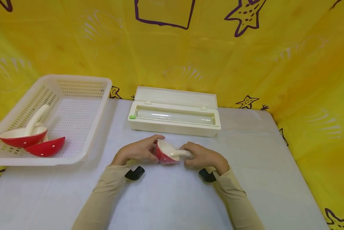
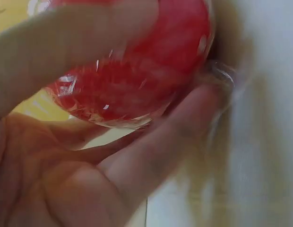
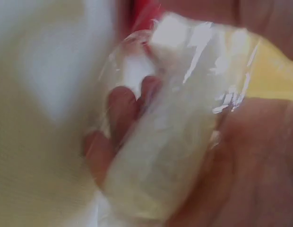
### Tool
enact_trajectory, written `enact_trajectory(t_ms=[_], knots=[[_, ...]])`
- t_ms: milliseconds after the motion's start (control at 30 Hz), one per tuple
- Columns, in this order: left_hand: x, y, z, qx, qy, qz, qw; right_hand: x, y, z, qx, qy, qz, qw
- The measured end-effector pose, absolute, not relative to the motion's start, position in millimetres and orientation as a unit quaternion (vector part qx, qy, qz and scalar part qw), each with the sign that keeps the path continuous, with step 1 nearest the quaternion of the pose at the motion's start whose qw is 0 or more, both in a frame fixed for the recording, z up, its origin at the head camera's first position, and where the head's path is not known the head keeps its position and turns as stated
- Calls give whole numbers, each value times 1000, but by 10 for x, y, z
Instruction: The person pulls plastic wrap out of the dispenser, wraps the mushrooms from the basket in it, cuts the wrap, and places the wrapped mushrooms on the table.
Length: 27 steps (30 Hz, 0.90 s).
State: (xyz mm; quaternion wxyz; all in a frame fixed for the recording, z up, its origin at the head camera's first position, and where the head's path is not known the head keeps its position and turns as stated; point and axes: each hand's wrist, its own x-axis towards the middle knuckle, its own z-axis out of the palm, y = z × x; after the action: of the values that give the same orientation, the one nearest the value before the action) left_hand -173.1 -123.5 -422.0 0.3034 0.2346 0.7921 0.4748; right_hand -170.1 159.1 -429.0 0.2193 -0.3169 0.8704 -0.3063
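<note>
White-covered table point(image 1: 172, 204): hard landing if anything slips, poss. chip. Yellow backdrop point(image 1: 172, 48) stands behind. White slotted basket point(image 1: 59, 160), on person's L, has two red polka-dot ladles point(image 1: 46, 148); they overlap, so a knock could set them clacking. Cling-film box point(image 1: 174, 128), lid up, sits just beyond the hands; a knuckle bump could shift it. Red-and-white ladle point(image 1: 169, 155) is mid-table btwn hands, film-wrapped: L hand point(image 1: 140, 149) grips bowl, R hand point(image 1: 203, 155) clamped round handle. Slick wrap point(image 3: 227, 101) could let it twist out; uneven pull could prob. tear or unpeel it.

Brands/labels: none legible on basket, box or ladle; backdrop prints incl. starfish, no readable txt.
</note>
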Motion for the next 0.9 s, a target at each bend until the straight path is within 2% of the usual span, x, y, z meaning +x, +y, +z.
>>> enact_trajectory(t_ms=[133,267,567,767,900], knots=[[-1740,-1211,-4249,238,777,511,281,-1719,1613,-4296,-312,888,-295,166],[-1751,-1109,-4332,198,782,529,264,-1753,1624,-4327,-303,899,-292,121],[-1675,-924,-4335,130,852,442,249,-1759,1663,-4304,-277,908,-291,118],[-1674,-883,-4350,133,785,528,295,-1762,1703,-4298,-279,910,-287,111],[-1686,-879,-4367,142,777,543,285,-1771,1733,-4276,-274,911,-288,113]])
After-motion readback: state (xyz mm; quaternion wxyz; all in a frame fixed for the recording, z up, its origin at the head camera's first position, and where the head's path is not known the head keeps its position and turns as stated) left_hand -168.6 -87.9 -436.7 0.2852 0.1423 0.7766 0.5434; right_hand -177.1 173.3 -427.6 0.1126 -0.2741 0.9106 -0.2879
